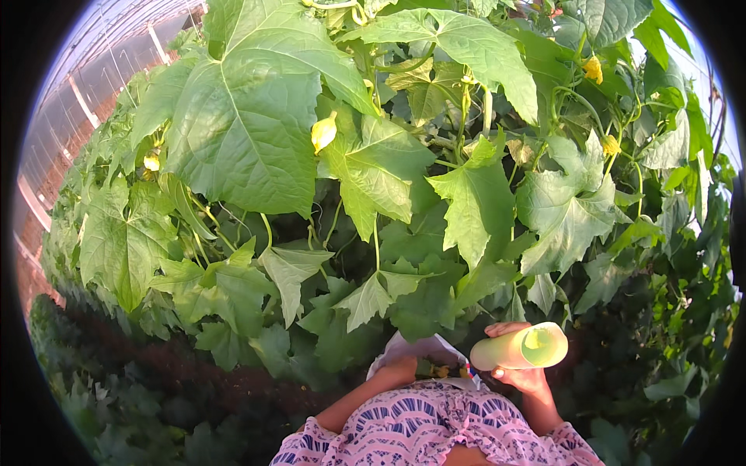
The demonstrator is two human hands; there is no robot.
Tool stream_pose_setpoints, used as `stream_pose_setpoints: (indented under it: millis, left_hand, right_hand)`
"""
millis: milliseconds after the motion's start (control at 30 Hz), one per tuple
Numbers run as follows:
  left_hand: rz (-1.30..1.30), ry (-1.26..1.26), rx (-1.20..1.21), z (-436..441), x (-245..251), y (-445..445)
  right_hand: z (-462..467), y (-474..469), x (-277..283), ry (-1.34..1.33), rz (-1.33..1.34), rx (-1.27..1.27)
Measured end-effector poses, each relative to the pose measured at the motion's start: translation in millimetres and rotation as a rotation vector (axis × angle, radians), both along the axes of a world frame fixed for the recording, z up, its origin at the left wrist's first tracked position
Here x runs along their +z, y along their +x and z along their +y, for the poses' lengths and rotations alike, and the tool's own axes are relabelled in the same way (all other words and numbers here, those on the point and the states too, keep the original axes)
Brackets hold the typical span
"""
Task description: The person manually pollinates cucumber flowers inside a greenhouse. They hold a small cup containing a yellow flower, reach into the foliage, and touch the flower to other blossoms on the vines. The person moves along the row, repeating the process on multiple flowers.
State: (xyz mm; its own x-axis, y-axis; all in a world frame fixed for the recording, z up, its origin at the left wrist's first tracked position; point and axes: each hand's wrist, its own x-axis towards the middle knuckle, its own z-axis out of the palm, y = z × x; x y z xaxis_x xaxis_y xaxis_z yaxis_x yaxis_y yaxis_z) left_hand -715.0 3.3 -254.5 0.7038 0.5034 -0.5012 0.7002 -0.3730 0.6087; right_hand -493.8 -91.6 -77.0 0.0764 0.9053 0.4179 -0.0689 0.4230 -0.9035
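My right hand (524,376) is closed around a pale green-yellow cup-like cylinder (495,351), with its opening tilted up to the right. My left hand (401,371) is at the rim of a whitish bag (398,348) at my waist; its fingers are partly hidden, so its grip cannot be made out. Inside the bag lie some yellow and green pieces (441,371), too small to name surely. Above both hands hangs a wall of broad-leaved vines, with a yellow blossom (323,133) near the middle and others (593,70) at the upper right.
Large lobed leaves (239,128) reach across the view in front of me. More vines (688,291) stand at the right. Low foliage (134,425) grows at the lower left beside dark soil (192,378). White posts (83,102) and thin strings of a greenhouse show at the upper left.
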Motion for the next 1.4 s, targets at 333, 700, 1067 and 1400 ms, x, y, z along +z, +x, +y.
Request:
stream_pose_setpoints:
  millis: [333,700,1067,1400]
  left_hand:
    - [-0.561,0.224,0.158,5,226,-38]
    - [-0.858,0.079,0.255,17,218,-54]
    - [-1.085,0.227,0.469,19,206,-72]
    - [-0.911,0.148,0.558,15,189,-110]
  right_hand:
    - [48,-55,29,0.044,-0.213,0.163]
    - [87,-97,33,0.201,-0.387,0.352]
    - [106,-104,97,0.187,-0.567,0.469]
    - [198,-102,315,0.838,-1.013,-0.448]
